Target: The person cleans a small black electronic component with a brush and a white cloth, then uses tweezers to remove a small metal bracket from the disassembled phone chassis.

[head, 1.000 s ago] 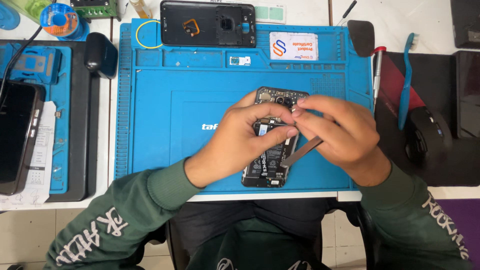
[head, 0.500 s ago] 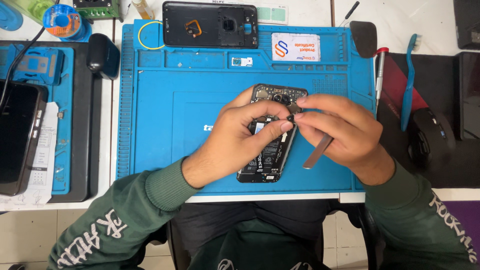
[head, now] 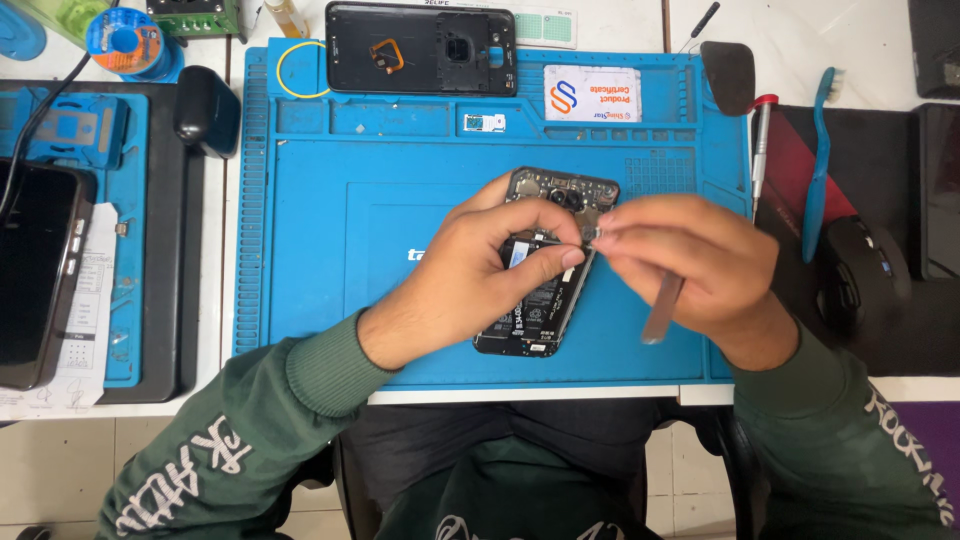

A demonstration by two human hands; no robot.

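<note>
Right hand [head: 690, 275] has lifted its flat metal pry tool [head: 662, 308] off the opened phone [head: 545, 262], fingertips pinching a tiny part by the left hand [head: 480, 275], which grips the phone lying lengthwise, tilted, on the blue mat [head: 300, 250].

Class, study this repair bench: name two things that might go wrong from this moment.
1. The right hand pinches a tiny part over the opened phone; it might drop among the exposed components.
2. That hand also carries a flat metal tool, which may scrape the board. The left hand alone steadies the phone.
</note>
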